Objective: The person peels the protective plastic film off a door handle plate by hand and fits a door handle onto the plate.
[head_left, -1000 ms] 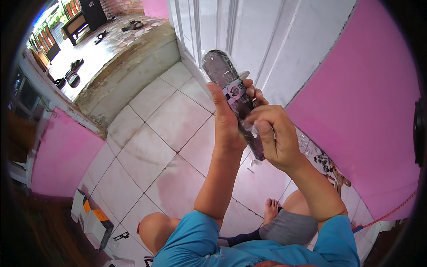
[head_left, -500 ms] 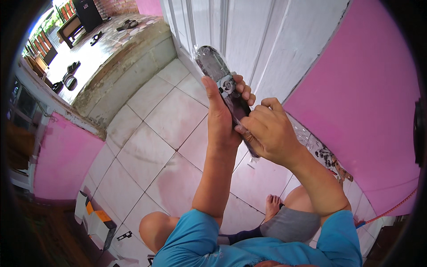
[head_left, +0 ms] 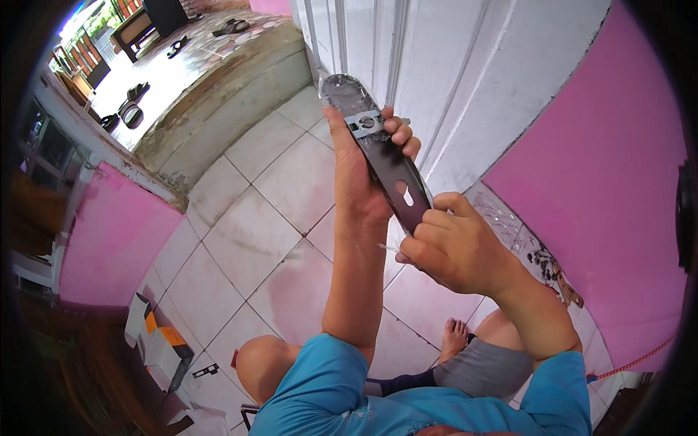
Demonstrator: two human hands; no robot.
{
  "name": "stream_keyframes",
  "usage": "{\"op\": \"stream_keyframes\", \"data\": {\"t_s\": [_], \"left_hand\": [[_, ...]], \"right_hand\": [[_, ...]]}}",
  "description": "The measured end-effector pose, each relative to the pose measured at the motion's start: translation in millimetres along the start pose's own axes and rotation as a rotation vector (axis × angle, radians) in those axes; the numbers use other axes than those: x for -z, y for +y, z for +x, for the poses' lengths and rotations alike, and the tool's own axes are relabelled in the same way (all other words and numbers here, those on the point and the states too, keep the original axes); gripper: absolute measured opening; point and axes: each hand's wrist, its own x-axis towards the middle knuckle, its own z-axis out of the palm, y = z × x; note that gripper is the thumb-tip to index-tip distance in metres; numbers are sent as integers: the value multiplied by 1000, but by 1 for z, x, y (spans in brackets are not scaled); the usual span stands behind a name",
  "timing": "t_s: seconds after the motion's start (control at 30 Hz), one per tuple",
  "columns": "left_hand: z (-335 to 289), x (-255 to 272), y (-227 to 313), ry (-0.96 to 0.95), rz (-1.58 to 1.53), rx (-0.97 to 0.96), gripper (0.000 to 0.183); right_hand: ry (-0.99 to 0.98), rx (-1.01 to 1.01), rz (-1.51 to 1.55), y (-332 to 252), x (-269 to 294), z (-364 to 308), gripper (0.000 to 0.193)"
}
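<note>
A long dark door handle backplate (head_left: 387, 161) with a rounded end and a keyhole slot lies slantwise in my left hand (head_left: 360, 182), its back side up. My left fingers and thumb wrap round it by a silvery metal bracket (head_left: 367, 123) fixed across the plate. Thin clear plastic wrap (head_left: 342, 89) covers its far end. At the near end my right hand (head_left: 458, 243) is closed in a pinch on the wrap, and a loose shred of plastic (head_left: 388, 248) sticks out by the thumb. The plate's near tip is hidden behind my right fingers.
A white panelled door (head_left: 429, 65) stands ahead, beside a pink wall (head_left: 582, 167). Far left, a raised concrete step (head_left: 233, 109) carries several sandals. On the tiled floor lie an opened box (head_left: 163, 349), a black strike plate (head_left: 206, 371) and small dark parts (head_left: 545, 265) by the wall.
My right hand has drawn down and right along the plate, uncovering its lower part and the keyhole slot. My left hand keeps its hold. The view has shifted slightly.
</note>
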Motion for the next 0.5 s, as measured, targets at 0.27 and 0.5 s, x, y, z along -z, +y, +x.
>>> {"op": "stream_keyframes", "data": {"t_s": [0.27, 0.5], "left_hand": [[12, 19, 26, 3, -223, 1, 73], [0, 6, 48, -36, -297, 21, 79]], "right_hand": [[-21, 13, -36, -12, 13, -2, 9], [27, -199, 10, 13, 10, -17, 20]]}}
